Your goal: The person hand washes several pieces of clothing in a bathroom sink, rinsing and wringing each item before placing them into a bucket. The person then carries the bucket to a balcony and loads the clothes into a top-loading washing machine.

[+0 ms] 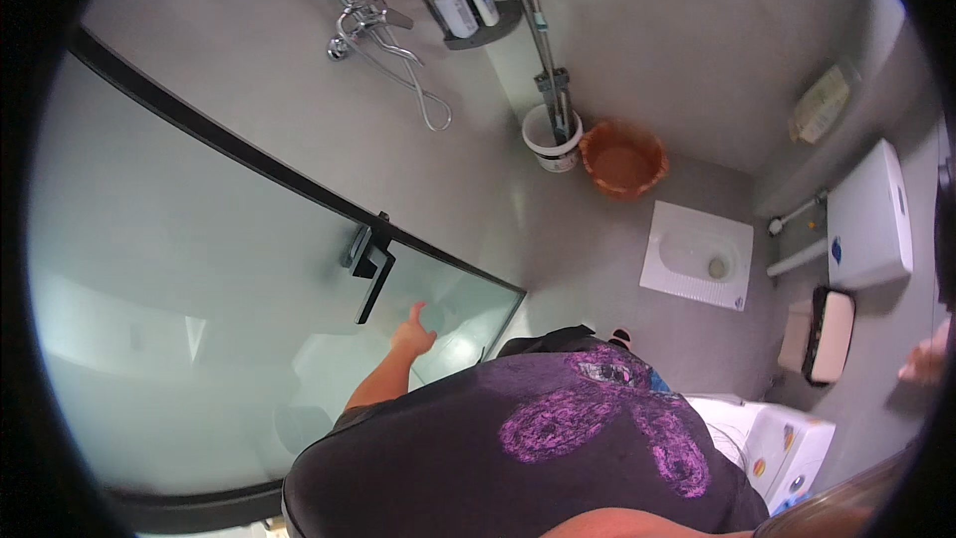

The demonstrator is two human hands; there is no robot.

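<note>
Left of my dark shirt with its pink print, my left hand [414, 334] is held out in front of the frosted glass door [224, 299], fingers apart and holding nothing. Just above it is the black door handle [377, 284], apart from the fingers. At the far right rim, my right hand [926, 360] shows only in part and blurred, near the grey wall. Whether it grips anything is hidden. The closest item left of it is a pink and black box-like holder [830, 336] on the wall.
A white squat toilet [694, 254] is set in the floor, below a white cistern [870, 217]. An orange basin [624, 161] and a white bucket [553, 157] with long poles stand in the corner. A chrome shower mixer [366, 15], corner shelf [485, 30] and white appliance [792, 448] are around.
</note>
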